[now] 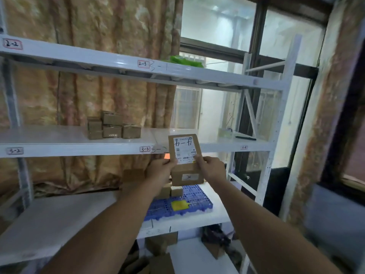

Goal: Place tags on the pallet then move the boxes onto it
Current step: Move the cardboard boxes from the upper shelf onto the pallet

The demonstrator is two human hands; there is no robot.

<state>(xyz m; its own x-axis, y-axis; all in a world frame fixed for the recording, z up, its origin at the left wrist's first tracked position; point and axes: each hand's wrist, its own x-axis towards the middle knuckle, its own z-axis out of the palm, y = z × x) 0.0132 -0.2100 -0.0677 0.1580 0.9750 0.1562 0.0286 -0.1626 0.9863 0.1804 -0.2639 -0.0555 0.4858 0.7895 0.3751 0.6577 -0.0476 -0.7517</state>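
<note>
One head-worn, wide-angle view looks forward and slightly down along both forearms. The left hand (160, 171) and right hand (212, 169) meet on a box (184, 147) at arm's length, near frame centre. A rack (79, 150) spreads above and left of the hands, with a pallet (197, 196) just below them. The frame's edges bend and blur.

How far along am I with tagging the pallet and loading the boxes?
Done: a yellow tag lies on the blue plastic grid pallet, and a couple of small cardboard boxes sit at its back. In hand: the left hand and right hand grip a brown cardboard box with a white label above the pallet. Left: probably the stack of small brown boxes on the white middle shelf.
</note>
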